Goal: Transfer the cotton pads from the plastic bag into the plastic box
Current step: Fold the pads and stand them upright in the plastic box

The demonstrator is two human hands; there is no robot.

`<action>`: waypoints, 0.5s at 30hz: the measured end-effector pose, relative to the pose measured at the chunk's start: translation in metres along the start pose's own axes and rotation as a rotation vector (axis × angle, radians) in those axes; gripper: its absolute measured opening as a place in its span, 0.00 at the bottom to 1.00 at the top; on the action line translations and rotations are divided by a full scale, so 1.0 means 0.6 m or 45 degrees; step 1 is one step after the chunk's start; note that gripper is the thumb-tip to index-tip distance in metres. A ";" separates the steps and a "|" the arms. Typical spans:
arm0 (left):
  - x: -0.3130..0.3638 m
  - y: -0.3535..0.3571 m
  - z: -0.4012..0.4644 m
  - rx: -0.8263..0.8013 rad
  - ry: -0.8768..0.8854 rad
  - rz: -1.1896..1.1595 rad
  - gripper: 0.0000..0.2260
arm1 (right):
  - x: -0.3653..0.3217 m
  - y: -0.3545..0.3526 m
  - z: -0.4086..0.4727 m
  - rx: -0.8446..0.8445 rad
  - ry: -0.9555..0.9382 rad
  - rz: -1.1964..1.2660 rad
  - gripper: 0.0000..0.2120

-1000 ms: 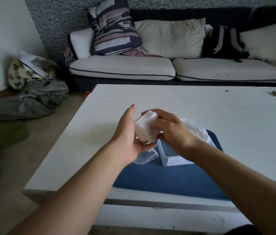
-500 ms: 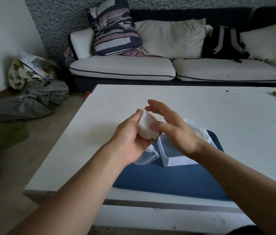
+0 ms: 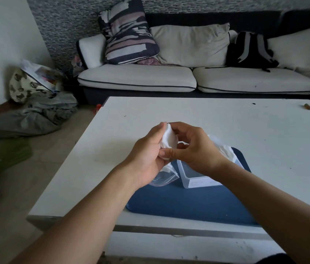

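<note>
Head view: both hands are raised above the near part of a white table (image 3: 188, 115). A small stack of white cotton pads (image 3: 169, 142) is held between them. The left hand (image 3: 146, 159) is curled around the pads from the left, thumb tip up at the stack's top edge, fingers hidden behind. A clear plastic bag (image 3: 164, 176) is also gripped in this hand and hangs from under the palm, its loose end near a blue mat (image 3: 188, 204). The right hand (image 3: 196, 149) is closed on the pads from the right: index finger hooked over the top, thumb laid across the lower front edge, the other fingers bent. How many pads are in the stack cannot be told.

A clear plastic box (image 3: 194, 180) is set on the mat, just below and under the right hand; its near wall and left corner are seen, and the inside is mostly hidden by the wrist. Some crumpled white material (image 3: 224, 147) is seen just behind the right hand, beside the box; what it is cannot be told.

Beyond the table, a white sofa (image 3: 137, 77) with a striped cushion (image 3: 129, 33) and a black backpack (image 3: 251, 48) is seen.
</note>
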State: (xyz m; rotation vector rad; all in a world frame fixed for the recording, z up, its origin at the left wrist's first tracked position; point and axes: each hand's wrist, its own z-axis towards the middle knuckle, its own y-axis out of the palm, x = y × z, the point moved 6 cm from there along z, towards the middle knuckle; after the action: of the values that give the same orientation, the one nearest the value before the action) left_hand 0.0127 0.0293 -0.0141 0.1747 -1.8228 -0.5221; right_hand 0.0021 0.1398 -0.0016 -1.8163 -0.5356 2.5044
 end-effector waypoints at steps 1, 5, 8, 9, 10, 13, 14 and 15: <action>0.001 0.002 -0.001 -0.002 0.018 0.014 0.18 | 0.000 0.002 0.000 -0.007 -0.006 -0.008 0.24; 0.001 0.002 0.004 0.019 0.048 0.064 0.17 | 0.004 0.012 -0.001 -0.163 0.002 -0.003 0.29; 0.006 -0.003 0.007 0.012 0.019 0.066 0.15 | 0.012 0.006 0.000 -0.208 0.200 0.352 0.20; 0.006 -0.005 0.008 0.016 0.007 0.097 0.14 | 0.015 0.005 -0.001 -0.206 0.289 0.475 0.20; 0.004 -0.008 0.009 0.032 -0.006 0.142 0.14 | 0.016 0.004 -0.001 -0.196 0.318 0.506 0.19; -0.003 -0.014 0.011 0.131 -0.038 0.206 0.23 | 0.017 0.011 -0.005 -0.173 0.289 0.371 0.11; -0.004 -0.014 0.012 0.193 -0.041 0.202 0.28 | 0.016 0.016 -0.005 -0.168 0.283 0.333 0.11; -0.003 -0.017 0.011 0.280 -0.038 0.189 0.31 | 0.015 0.019 -0.004 -0.146 0.276 0.307 0.12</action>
State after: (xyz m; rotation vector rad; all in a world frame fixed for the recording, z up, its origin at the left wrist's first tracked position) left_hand 0.0055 0.0229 -0.0218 0.1798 -1.9031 -0.2210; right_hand 0.0035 0.1317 -0.0137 -2.2875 -0.4875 2.4139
